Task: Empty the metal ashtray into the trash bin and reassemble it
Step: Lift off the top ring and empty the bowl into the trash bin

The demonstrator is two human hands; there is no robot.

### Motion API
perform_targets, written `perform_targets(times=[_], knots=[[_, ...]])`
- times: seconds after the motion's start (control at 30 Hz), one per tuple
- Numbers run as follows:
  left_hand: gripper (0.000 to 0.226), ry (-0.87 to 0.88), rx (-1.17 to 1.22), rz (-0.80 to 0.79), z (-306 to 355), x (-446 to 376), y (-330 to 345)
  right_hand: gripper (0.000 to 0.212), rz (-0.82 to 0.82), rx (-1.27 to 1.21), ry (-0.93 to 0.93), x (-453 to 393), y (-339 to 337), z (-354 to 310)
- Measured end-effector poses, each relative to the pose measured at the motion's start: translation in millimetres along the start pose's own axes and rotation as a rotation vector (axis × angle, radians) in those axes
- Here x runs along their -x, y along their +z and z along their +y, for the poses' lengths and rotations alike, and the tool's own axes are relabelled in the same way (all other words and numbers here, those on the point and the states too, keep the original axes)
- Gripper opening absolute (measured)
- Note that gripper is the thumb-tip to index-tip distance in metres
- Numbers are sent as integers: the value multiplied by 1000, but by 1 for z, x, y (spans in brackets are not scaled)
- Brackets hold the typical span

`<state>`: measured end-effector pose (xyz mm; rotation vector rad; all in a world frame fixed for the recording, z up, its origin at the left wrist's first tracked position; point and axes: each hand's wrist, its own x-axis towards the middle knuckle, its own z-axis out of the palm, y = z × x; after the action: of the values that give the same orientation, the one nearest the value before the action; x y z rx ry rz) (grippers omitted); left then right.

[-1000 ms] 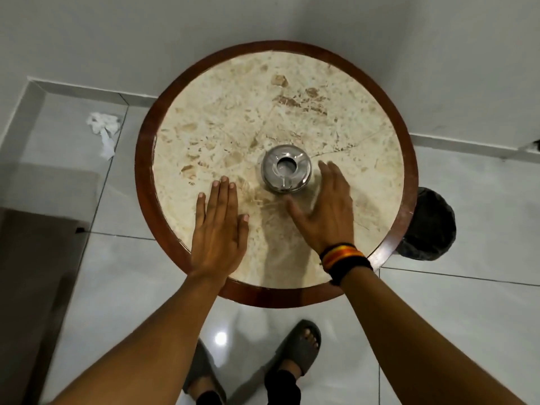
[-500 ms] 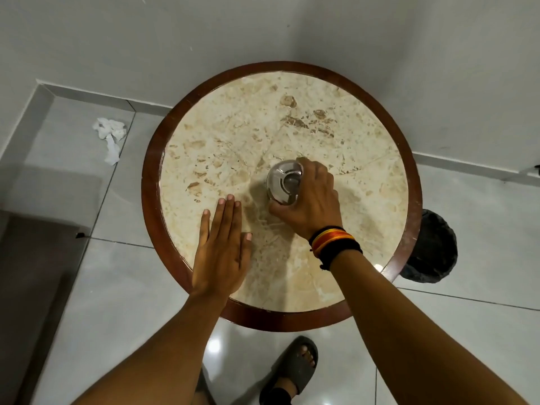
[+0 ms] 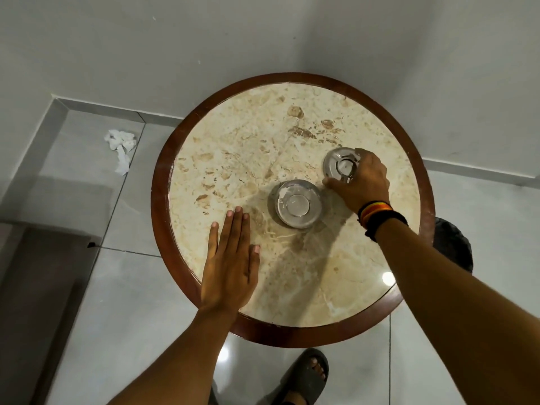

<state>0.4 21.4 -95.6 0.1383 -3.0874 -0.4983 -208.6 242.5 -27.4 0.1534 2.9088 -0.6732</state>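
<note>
Ashtray in two parts on round worktop (image 3: pixel 292 336): base bowl (image 3: pixel 298 203) near centre, open, ready for lift to trash bin (image 3: pixel 453 247) on floor at right, partly hidden by worktop rim

Right hand (image 3: pixel 361 182) sets lid (image 3: pixel 340 166) beside bowl, fingers curled, pinching lid rim, likely parking it clear

Left hand (image 3: pixel 230 258) flat, fingers pressed together, holding nothing, probably steadying stance

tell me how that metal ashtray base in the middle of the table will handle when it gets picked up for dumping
The ashtray base looks like thin polished metal, so probably light and stiff. Its shiny, smooth rim may be slippery on a pinch. It sits low and wide on the table, so it should not tip, though it might slide on the glossy top.
</note>
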Motion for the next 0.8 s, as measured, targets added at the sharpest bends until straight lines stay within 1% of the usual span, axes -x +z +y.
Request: perform_targets(times=[0.03,0.07,0.13,0.17,0.23,0.27,0.33,0.4,0.57,0.67,0.8], knots=[[66,-2,7,-1,0,-1,0,80,33,-8,-23,9,0,-1],[66,-4,11,-1,0,0,0,72,76,-20,-64,22,-1,-3],[65,-3,6,4,1,0,0,45,138,-29,-191,54,0,-7],[65,-3,3,4,1,0,0,33,132,-14,-260,73,1,-9],[65,-7,13,4,1,0,-1,22,55,26,-373,102,7,-9],[65,-10,21,2,1,0,-2,20,12,41,-413,111,13,-8],[65,-13,40,-2,2,0,-3,23,-35,74,-454,118,22,-5],[65,-14,53,-6,2,-1,-4,25,-31,119,-474,116,28,-3],[66,-20,74,-12,3,-1,-6,12,2,199,-560,115,33,2],[66,-21,70,-21,2,-1,-5,13,61,210,-606,118,22,5],[67,0,7,-43,0,0,-5,15,194,152,-568,126,-17,25]])
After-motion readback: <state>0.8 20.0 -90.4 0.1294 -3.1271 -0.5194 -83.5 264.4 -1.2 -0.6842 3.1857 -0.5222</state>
